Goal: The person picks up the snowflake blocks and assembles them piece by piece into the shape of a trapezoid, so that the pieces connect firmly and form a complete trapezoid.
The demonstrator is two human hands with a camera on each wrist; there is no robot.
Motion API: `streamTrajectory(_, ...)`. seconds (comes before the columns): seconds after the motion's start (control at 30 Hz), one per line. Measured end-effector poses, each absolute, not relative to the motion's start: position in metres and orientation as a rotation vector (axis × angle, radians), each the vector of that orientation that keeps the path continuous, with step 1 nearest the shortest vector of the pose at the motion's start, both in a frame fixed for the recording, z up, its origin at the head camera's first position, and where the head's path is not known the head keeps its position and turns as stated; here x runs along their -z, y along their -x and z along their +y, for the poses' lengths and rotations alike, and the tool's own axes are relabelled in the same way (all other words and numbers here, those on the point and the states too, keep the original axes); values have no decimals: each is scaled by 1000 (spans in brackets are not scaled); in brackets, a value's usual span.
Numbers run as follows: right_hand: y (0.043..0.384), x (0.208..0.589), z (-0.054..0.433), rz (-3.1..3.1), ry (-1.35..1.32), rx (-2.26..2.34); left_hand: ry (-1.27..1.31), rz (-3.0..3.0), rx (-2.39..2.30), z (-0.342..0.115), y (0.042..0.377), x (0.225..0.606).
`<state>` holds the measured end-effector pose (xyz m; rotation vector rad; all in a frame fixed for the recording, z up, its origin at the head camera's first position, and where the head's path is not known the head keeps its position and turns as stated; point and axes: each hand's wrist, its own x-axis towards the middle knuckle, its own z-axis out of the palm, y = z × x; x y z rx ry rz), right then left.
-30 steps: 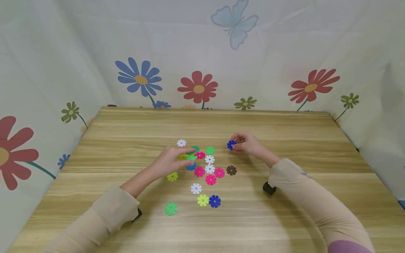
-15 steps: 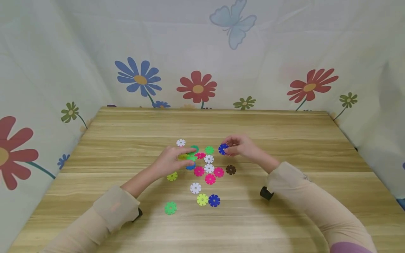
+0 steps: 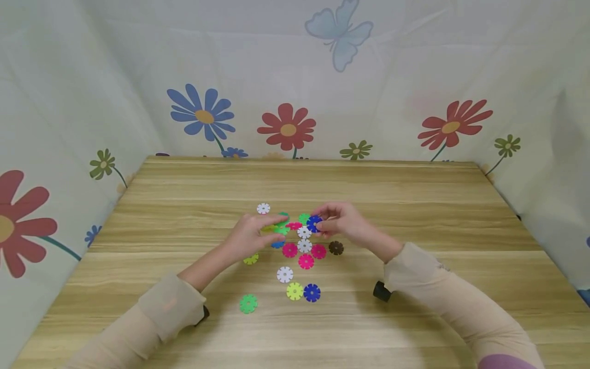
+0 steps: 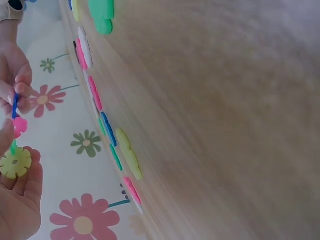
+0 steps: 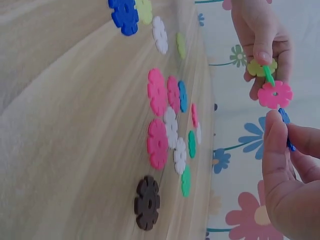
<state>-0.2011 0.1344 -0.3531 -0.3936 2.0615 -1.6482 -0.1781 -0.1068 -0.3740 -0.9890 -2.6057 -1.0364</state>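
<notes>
My left hand (image 3: 251, 234) holds a small chain of slotted plastic discs above the table. In the right wrist view the chain has a yellow disc (image 5: 256, 69), a green disc (image 5: 268, 76) seen edge-on, and a pink disc (image 5: 275, 95) at its free end. Between thumb and fingers, my right hand (image 3: 348, 225) pinches a dark blue slotted disc (image 3: 314, 224). Its edge faces the pink disc's rim in the left wrist view; whether they touch or interlock, I cannot tell. Fingers partly cover the blue disc (image 5: 286, 125).
Several loose discs lie flat on the wooden table (image 3: 392, 179) below the hands, among them a brown disc (image 3: 336, 248), a white disc (image 3: 285, 274) and a green disc (image 3: 248, 304). A flower-printed curtain (image 3: 392, 77) hangs around the table's back and sides.
My right hand has moved left and slightly nearer with the blue disc, up to the pink disc. The left hand has stayed nearly in place with its chain.
</notes>
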Motion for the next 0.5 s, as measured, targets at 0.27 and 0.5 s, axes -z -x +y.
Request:
streamTrajectory(0.27, 197, 353, 129, 2008, 313, 1739, 1018, -2543, 1034, -106, 177, 374)
streamTrajectory(0.5, 195, 353, 127, 1971, 265, 1781, 1020, -2557, 1029, -105, 176, 374)
